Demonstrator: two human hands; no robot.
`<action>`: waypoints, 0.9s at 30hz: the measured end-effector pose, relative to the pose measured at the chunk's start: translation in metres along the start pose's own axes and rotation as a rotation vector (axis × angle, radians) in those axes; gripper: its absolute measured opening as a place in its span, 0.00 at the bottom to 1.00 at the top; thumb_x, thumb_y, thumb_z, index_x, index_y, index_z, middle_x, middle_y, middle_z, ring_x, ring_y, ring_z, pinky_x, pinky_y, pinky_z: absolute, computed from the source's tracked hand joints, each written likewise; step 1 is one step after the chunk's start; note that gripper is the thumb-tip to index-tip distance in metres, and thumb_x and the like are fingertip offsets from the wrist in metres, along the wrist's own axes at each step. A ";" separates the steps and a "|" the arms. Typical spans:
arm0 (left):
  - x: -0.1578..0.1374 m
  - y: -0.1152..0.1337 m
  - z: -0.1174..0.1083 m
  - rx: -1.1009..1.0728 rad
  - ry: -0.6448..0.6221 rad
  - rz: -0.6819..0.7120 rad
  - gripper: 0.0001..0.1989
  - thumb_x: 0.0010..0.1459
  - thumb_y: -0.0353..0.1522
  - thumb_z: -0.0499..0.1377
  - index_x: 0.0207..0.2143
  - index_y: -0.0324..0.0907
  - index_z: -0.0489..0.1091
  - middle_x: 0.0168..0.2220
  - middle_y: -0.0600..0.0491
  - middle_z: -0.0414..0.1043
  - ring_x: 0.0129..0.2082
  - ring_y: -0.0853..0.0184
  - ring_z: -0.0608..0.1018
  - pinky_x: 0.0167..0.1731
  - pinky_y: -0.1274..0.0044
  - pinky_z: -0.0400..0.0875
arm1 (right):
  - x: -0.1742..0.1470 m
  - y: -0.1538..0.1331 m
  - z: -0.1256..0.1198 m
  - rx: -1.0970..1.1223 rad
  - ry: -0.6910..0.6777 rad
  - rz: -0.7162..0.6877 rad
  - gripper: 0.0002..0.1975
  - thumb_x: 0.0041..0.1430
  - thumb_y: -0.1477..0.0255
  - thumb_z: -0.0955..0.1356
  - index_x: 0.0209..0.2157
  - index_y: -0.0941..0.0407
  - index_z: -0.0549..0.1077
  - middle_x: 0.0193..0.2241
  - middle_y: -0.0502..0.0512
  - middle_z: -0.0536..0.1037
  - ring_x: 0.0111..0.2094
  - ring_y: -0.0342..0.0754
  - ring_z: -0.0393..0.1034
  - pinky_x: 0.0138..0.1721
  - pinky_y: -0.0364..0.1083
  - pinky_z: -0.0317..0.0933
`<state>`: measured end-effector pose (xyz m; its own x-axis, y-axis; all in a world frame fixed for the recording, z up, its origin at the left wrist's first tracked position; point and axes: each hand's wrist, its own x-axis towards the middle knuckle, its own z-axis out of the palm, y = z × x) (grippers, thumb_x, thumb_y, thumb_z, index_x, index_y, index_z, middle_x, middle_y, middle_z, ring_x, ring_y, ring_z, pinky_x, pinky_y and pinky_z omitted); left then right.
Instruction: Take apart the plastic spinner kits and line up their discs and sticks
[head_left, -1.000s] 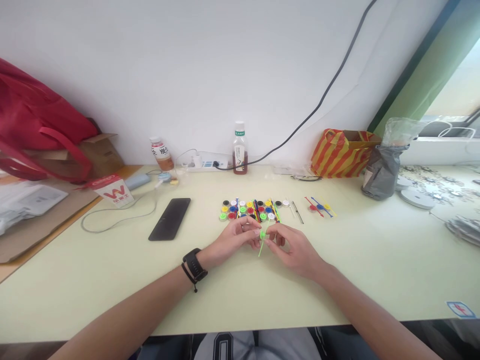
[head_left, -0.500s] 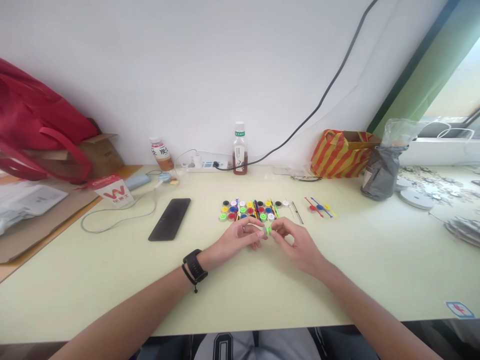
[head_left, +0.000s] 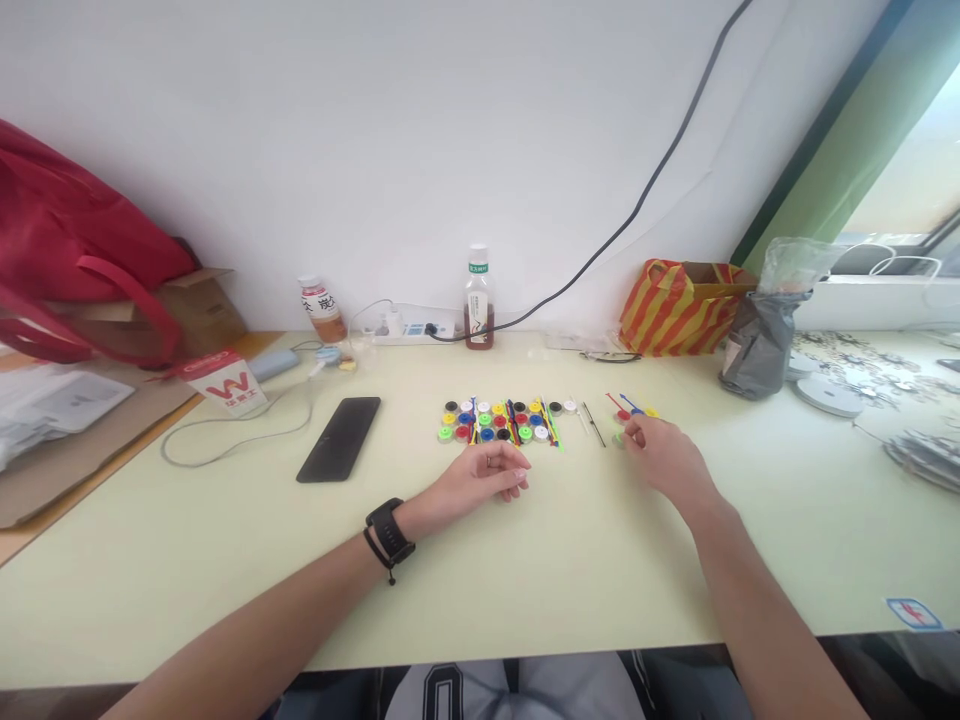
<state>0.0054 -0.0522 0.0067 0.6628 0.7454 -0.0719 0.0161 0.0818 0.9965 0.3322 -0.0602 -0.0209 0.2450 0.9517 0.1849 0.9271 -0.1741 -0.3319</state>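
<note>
My right hand [head_left: 660,455] is closed in a pinch at the right of the parts, with a small green round piece [head_left: 619,438] at its fingertips, mostly hidden. Just behind it lie a red stick [head_left: 616,404], a blue stick [head_left: 631,403] and a bit of a yellow one [head_left: 652,412], partly covered by the hand. My left hand [head_left: 495,470] rests on the table with loosely curled fingers apart from the thumb, nothing in them. In front of it sit rows of small coloured round pieces [head_left: 499,420], with bundles of coloured sticks between them.
A black phone [head_left: 339,440] lies at the left, near a white cable and a red-and-white carton [head_left: 223,384]. Along the wall stand two drink bottles [head_left: 478,300], a power strip [head_left: 420,331] and a striped bag [head_left: 679,308]. A grey bag [head_left: 759,345] and metal parts are at the right.
The green piece, held between both hands before, has gone right with my right hand, to beside the red and blue sticks. My left hand has let go and stayed in place.
</note>
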 end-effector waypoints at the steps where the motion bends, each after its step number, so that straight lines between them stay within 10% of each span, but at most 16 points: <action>1: 0.000 0.000 0.000 0.005 -0.001 0.000 0.16 0.60 0.42 0.68 0.41 0.39 0.74 0.37 0.48 0.77 0.33 0.68 0.77 0.38 0.74 0.72 | 0.002 0.001 0.002 -0.004 0.009 0.002 0.05 0.62 0.72 0.65 0.32 0.52 0.73 0.30 0.54 0.78 0.30 0.51 0.71 0.30 0.47 0.56; 27: -0.001 -0.004 -0.001 0.036 -0.015 0.013 0.16 0.62 0.43 0.66 0.40 0.39 0.75 0.37 0.47 0.78 0.34 0.67 0.77 0.38 0.74 0.72 | 0.005 -0.018 0.027 0.202 0.128 -0.259 0.12 0.66 0.77 0.59 0.47 0.57 0.70 0.47 0.66 0.76 0.49 0.58 0.71 0.47 0.53 0.63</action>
<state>0.0045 -0.0526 0.0031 0.6742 0.7362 -0.0583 0.0341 0.0479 0.9983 0.3088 -0.0456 -0.0386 0.0541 0.9161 0.3972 0.8915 0.1349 -0.4325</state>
